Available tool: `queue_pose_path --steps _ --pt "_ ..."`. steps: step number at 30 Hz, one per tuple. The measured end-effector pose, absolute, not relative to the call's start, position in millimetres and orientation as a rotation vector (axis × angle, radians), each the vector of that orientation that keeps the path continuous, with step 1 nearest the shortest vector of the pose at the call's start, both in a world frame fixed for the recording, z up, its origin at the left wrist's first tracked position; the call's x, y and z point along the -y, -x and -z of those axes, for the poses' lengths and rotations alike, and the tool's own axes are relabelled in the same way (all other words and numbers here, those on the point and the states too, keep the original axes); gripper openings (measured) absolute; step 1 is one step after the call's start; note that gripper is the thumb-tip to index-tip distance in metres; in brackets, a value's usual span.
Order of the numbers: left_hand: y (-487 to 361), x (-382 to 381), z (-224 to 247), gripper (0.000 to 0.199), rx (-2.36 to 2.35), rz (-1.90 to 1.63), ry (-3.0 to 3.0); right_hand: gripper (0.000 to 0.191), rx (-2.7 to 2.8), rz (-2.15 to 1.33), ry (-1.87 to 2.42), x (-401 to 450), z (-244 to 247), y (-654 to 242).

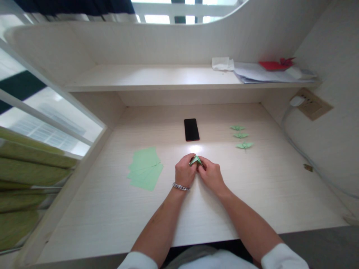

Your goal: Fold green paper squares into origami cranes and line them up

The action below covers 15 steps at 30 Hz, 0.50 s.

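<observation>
A small folded piece of green paper [196, 160] is pinched between my two hands above the middle of the desk. My left hand [185, 170], with a silver chain bracelet at the wrist, closes on its left side. On the other side, my right hand [210, 171] grips it with bent fingers. The fingertips partly cover the paper's lower edges. To the left lies a fanned stack of flat green paper sheets [146, 168]. Three folded green paper cranes [244, 145] sit in a column on the right.
Beyond my hands a black phone [192, 130] lies flat on the desk [213, 220]. A shelf [157, 76] above carries papers [260, 73], white tissue [222, 63] and a red folded paper piece [286, 61]. A cable [297, 144] runs from the wall socket [315, 104] down the right side.
</observation>
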<state>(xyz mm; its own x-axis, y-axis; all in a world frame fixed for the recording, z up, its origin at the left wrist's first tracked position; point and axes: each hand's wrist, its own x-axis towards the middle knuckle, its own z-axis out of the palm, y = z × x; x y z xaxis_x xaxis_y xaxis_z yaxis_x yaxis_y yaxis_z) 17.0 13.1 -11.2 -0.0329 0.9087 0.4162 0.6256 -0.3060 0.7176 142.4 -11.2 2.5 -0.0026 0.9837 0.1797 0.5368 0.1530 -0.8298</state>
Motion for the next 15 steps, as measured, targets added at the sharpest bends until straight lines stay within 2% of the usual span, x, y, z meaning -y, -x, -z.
queue_pose_path --steps 8,15 --pt "-15.9 -15.4 16.0 0.044 -1.604 -1.317 -1.876 0.042 1.661 -0.720 1.524 12.8 -0.7 -141.1" --pt "-15.4 -14.9 16.4 0.038 -1.587 -1.297 -1.921 0.042 1.668 -0.711 1.527 12.4 -0.4 -141.6"
